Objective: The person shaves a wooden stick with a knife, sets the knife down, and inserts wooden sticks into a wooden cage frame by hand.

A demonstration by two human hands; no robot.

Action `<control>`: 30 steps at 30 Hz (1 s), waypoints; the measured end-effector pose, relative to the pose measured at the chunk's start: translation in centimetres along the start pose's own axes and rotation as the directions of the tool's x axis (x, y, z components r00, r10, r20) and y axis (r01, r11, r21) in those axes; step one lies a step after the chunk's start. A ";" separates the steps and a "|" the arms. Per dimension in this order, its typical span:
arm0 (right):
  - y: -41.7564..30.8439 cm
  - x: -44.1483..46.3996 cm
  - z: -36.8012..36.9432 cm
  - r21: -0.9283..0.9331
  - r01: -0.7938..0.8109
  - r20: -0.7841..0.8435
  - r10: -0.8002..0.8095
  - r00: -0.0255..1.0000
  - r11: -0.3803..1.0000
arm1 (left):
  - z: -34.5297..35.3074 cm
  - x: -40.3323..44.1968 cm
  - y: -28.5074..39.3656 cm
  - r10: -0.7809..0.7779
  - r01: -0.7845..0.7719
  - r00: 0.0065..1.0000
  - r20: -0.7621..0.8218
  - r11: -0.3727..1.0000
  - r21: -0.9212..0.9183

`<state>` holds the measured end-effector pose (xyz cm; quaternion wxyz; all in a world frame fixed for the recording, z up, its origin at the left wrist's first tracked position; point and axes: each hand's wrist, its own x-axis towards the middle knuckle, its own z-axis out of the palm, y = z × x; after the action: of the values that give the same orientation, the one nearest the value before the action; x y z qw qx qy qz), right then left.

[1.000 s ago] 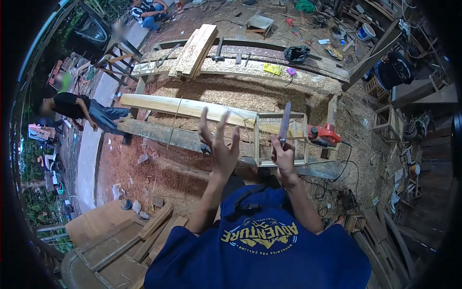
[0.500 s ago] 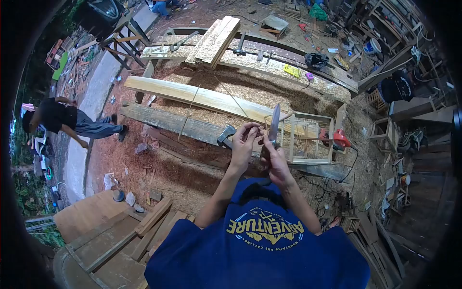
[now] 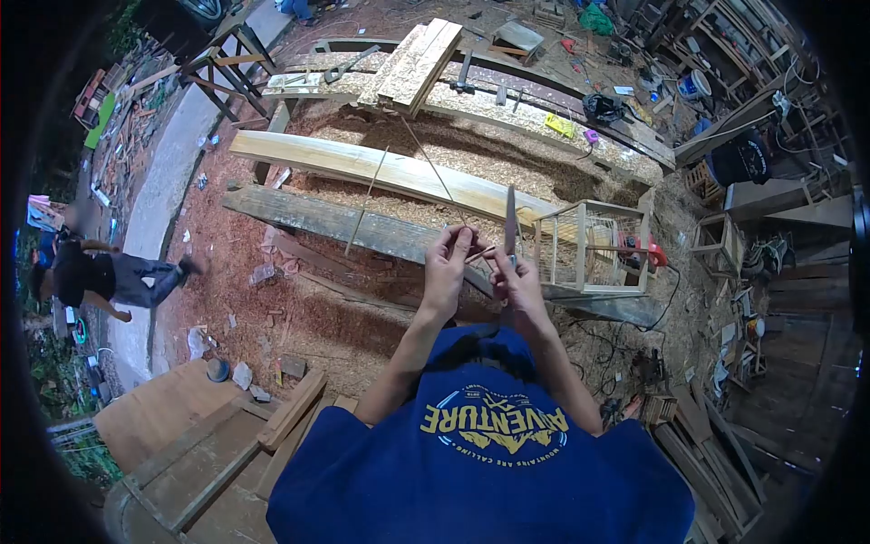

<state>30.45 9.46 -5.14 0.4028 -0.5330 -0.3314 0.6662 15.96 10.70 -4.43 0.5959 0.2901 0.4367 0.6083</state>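
Note:
My left hand (image 3: 446, 272) is closed in a pinch on a thin brown strip (image 3: 480, 255) in front of my chest. Close beside it, my right hand (image 3: 521, 288) grips a knife (image 3: 510, 220) whose blade points away from me; its fingertips are by the strip's other end. Just right of the knife, a small slatted wooden frame (image 3: 580, 247) rests across the beams. Beyond my hands lies a pale plank (image 3: 353, 164), with a thin stick (image 3: 367, 201) across it and the dark, weathered beam (image 3: 317, 215).
Farther back, stacked boards (image 3: 417, 68), a hammer (image 3: 464, 74) and a yellow item (image 3: 559, 125) lie on a bench. A red power tool (image 3: 654, 255) with a cord sits right. A person (image 3: 104, 274) walks at far left. Wood pieces (image 3: 294, 408) lie lower left.
My left hand, first spread open, has come in beside the knife and now pinches the strip. The view has shifted, and the person at left has moved farther left.

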 end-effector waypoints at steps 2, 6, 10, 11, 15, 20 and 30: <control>1.1 1.1 -0.6 -0.148 0.206 -0.016 -0.211 0.977 0.967 | -0.6 0.0 0.9 0.004 -0.003 1.000 0.027 0.999 -0.044; -1.0 0.9 -0.6 -0.347 0.345 -0.019 -0.374 0.927 0.872 | -2.4 -0.4 2.0 -0.065 0.078 0.991 0.118 0.990 -0.114; -4.3 -0.9 0.7 -0.509 0.376 0.087 -0.388 0.918 0.775 | -1.9 -1.6 3.4 -0.107 0.125 0.985 0.136 0.983 -0.135; -4.8 -1.3 0.9 -0.517 0.337 0.100 -0.335 0.937 0.787 | -1.6 -1.9 3.7 -0.110 0.123 0.988 0.107 0.985 -0.121; -5.2 -1.7 2.6 -0.554 0.527 0.243 -0.481 0.843 0.644 | -1.5 -2.6 3.4 -0.104 0.109 0.993 0.062 0.991 -0.084; -5.4 -1.8 3.2 -0.636 0.632 0.366 -0.547 0.753 0.444 | -1.9 -3.6 4.1 -0.140 0.152 0.985 0.099 0.981 -0.122; -7.2 -2.1 2.5 -0.608 0.735 0.504 -0.570 0.649 0.299 | -3.9 -4.5 5.5 -0.184 0.242 0.932 0.313 0.957 -0.159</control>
<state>29.58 10.87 2.57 0.3332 -0.3999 -0.8074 0.2778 10.52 6.11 -0.62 0.7425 0.2683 0.3104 0.5295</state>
